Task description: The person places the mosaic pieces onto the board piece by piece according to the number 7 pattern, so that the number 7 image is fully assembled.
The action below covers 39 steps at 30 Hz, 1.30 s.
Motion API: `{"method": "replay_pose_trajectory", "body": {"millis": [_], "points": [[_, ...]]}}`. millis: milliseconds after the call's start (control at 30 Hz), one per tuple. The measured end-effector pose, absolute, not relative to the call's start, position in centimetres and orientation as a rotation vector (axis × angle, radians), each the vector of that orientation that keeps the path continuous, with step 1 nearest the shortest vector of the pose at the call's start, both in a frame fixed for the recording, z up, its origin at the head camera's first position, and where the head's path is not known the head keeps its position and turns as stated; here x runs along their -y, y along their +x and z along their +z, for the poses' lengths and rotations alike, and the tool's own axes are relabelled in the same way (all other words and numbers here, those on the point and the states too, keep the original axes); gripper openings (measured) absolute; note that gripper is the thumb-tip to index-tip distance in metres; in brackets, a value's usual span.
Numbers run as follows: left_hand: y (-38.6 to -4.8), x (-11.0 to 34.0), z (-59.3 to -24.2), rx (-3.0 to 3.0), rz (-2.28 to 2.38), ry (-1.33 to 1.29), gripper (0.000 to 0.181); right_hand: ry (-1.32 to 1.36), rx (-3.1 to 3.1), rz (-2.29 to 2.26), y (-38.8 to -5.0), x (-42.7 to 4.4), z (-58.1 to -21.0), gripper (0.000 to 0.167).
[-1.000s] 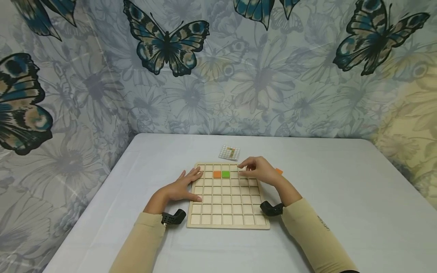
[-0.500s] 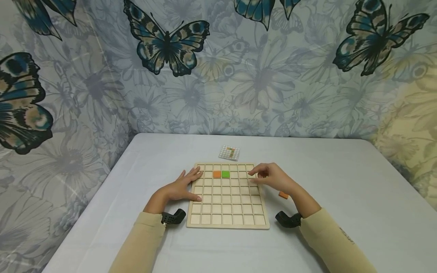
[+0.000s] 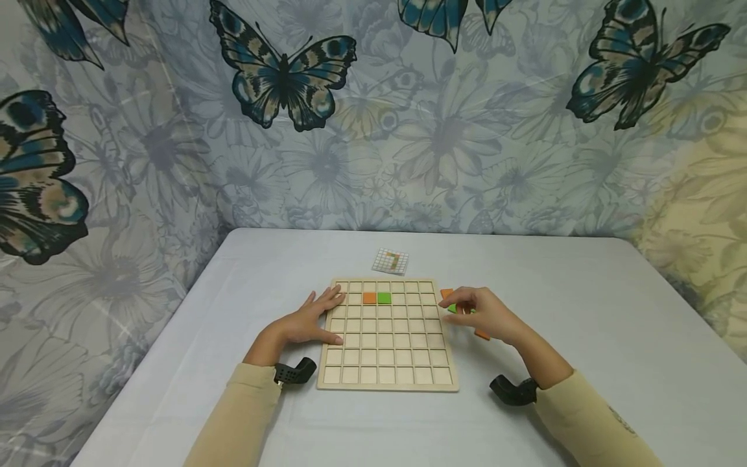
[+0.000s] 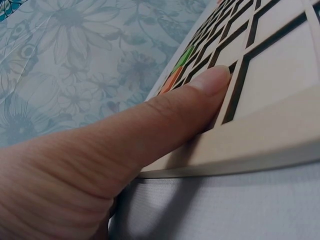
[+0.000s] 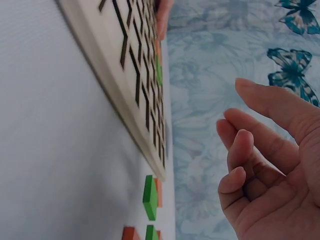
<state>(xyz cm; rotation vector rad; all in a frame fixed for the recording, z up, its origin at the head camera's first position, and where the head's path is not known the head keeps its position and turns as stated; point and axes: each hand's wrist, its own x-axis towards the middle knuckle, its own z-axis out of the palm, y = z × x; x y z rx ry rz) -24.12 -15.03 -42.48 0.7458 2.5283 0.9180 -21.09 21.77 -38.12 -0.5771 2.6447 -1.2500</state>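
Note:
A wooden grid board [image 3: 385, 340] lies flat on the white table. An orange tile [image 3: 369, 298] and a green tile [image 3: 384, 298] sit side by side in its second row from the far edge. My left hand [image 3: 306, 322] rests on the board's left edge with fingers spread; in the left wrist view its thumb [image 4: 185, 107] presses the rim. Above loose tiles at the board's right side hovers my right hand [image 3: 484, 314], thumb and fingers apart, holding nothing. Beneath it, a loose green tile [image 5: 150, 197] and an orange tile [image 3: 482, 335] show, partly covered in the head view.
Beyond the board's far edge lies a small card [image 3: 390, 261] printed with a grid and a coloured pattern. The white table [image 3: 583, 311] extends to both sides. A butterfly-patterned cloth [image 3: 408, 130] hangs behind it.
My right hand has moved right, off the board and over the loose tiles, which show more now. My left hand has stayed in place.

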Motion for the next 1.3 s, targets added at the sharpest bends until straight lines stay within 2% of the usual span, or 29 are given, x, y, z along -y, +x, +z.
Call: {"method": "replay_pose_trajectory", "body": {"millis": [267, 633, 867, 1300], "points": [[-24.3, 14.9, -42.6, -2.53, 0.907, 0.72, 0.1, -0.538, -2.69, -1.3, -19.7, -23.7, -38.6, 0.032], [-24.2, 15.1, -42.5, -2.524, 0.903, 0.708, 0.099, -0.343, -2.751, -1.289, -18.2, -25.9, -38.9, 0.031], [-24.3, 15.1, -42.5, -2.527, 0.905, 0.742, 0.099, -0.306, -2.791, -1.285, -18.0, -26.5, -39.0, 0.033], [-24.3, 15.0, -42.6, -2.532, 0.901, 0.744, 0.099, -0.189, -2.794, -1.315, -18.4, -27.6, -41.6, 0.04]]}}
